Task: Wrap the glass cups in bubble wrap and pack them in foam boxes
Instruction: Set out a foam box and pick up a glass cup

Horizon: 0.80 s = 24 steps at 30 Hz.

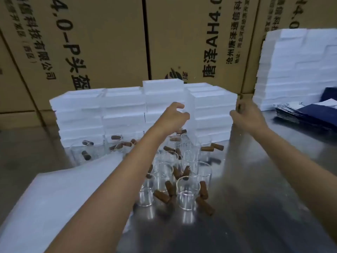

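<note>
Both forearms and hands (175, 115) are bare, with no sleeves visible.

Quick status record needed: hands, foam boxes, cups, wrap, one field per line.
left hand: reaching to the near foam-box stack, fingers curled at its left side; contact unclear
right hand: at the same stack's right side; grip unclear
foam boxes: stacked in rows at the table's far edge
glass cups: unwrapped, clustered mid-table, brown handles
bubble wrap: sheets lying left of the cups
table: shiny metal
cardboard cartons: behind the table
</note>
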### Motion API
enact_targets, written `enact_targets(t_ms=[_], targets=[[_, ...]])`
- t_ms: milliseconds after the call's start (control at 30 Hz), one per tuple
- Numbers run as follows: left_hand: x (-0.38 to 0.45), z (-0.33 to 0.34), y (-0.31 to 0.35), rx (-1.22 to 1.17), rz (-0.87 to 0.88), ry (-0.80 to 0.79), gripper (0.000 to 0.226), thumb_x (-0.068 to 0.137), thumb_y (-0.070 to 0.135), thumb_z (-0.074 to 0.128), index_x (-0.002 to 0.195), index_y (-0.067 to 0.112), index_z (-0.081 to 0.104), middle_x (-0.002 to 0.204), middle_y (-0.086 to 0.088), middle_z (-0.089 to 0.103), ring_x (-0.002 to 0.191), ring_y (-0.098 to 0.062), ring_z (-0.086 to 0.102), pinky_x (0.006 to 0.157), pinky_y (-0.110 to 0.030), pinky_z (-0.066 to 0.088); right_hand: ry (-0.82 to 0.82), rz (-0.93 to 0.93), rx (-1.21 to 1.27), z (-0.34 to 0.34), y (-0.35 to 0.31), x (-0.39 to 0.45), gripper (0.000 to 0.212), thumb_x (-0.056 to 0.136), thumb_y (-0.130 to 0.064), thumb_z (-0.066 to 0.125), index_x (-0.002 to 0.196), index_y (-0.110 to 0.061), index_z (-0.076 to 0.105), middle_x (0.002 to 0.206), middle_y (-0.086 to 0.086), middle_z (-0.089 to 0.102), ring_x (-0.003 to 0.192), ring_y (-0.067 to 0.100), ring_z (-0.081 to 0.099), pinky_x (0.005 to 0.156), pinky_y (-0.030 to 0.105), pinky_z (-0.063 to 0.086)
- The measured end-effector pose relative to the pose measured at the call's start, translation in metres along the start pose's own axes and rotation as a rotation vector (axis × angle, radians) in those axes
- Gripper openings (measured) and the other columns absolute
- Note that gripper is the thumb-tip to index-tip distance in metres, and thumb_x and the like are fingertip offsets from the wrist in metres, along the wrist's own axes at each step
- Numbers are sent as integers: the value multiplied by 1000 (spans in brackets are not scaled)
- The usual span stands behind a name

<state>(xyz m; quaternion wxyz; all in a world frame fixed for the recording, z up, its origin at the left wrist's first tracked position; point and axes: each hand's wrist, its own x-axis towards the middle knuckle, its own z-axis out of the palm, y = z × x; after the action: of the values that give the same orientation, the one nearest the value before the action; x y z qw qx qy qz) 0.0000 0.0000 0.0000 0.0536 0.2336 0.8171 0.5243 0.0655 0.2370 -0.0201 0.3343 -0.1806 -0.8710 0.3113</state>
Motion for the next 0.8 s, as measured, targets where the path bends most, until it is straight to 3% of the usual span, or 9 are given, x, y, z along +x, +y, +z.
enact_targets(t_ms=[33, 100, 200, 267, 333, 467, 600, 667, 800], targets=[[11, 10, 6, 21, -13, -27, 55, 96, 23, 55, 148, 21, 36, 126, -3, 57, 110, -21, 59, 97, -39, 53, 16, 28, 30, -1, 5, 11, 21, 89, -23, 57, 104, -11, 53, 98, 13, 59, 84, 27, 55, 66, 33, 42], [35, 25, 13, 56, -20, -52, 70, 97, 22, 53, 158, 21, 18, 154, -4, 37, 135, -24, 43, 101, -29, 42, -15, 145, 90, -3, 11, 33, 44, 87, -28, 59, 126, -10, 49, 121, 12, 57, 103, 29, 57, 80, 36, 47], [61, 42, 18, 39, -6, -79, 74, 96, 13, 46, 159, 27, 11, 162, -2, 22, 144, -26, 30, 99, -28, 35, -131, 338, 274, -3, 13, 57, 77, 85, -30, 62, 153, -18, 26, 146, 7, 43, 125, 31, 45, 96, 42, 44], [71, 51, 18, 51, -16, -61, 68, 96, 12, 46, 157, 27, 20, 159, -4, 29, 139, -24, 36, 107, -30, 37, -181, 359, 338, 0, 12, 64, 76, 88, -29, 62, 153, -16, 26, 139, 4, 44, 109, 24, 47, 80, 33, 42], [73, 57, 18, 39, 12, -6, 61, 96, 13, 49, 154, 24, 30, 148, -4, 39, 119, -18, 46, 94, -26, 41, -156, 329, 378, 2, 11, 65, 65, 89, -29, 62, 147, -15, 35, 127, 2, 47, 95, 19, 48, 64, 27, 36], [63, 52, 26, -75, 104, 223, 27, 95, 29, 55, 122, 25, 54, 131, -1, 41, 80, 0, 49, 64, -19, 39, 26, 243, 524, -8, 3, 51, 40, 86, -31, 63, 124, -22, 59, 116, -4, 56, 99, 13, 53, 72, 25, 41], [34, 29, 34, -245, 64, 409, 25, 96, 37, 52, 105, 14, 56, 126, -2, 37, 77, -7, 53, 83, -41, 57, -64, 178, 645, -22, -17, 24, 28, 77, -38, 68, 102, -25, 64, 97, -2, 62, 93, 15, 64, 82, 30, 53], [13, 11, 35, -309, 53, 477, 16, 94, 27, 54, 107, 18, 52, 129, -4, 36, 78, -9, 55, 80, -38, 61, -135, 149, 663, -29, -28, 8, 27, 78, -38, 69, 100, -23, 65, 91, 0, 67, 86, 17, 70, 78, 30, 58], [-33, -31, 23, -411, 11, 398, 36, 91, 23, 59, 127, 24, 53, 119, 3, 49, 93, -12, 57, 79, -34, 61, -324, 107, 684, -37, -47, -34, 32, 79, -40, 70, 106, -21, 67, 79, -4, 72, 81, 21, 75, 80, 35, 59]])
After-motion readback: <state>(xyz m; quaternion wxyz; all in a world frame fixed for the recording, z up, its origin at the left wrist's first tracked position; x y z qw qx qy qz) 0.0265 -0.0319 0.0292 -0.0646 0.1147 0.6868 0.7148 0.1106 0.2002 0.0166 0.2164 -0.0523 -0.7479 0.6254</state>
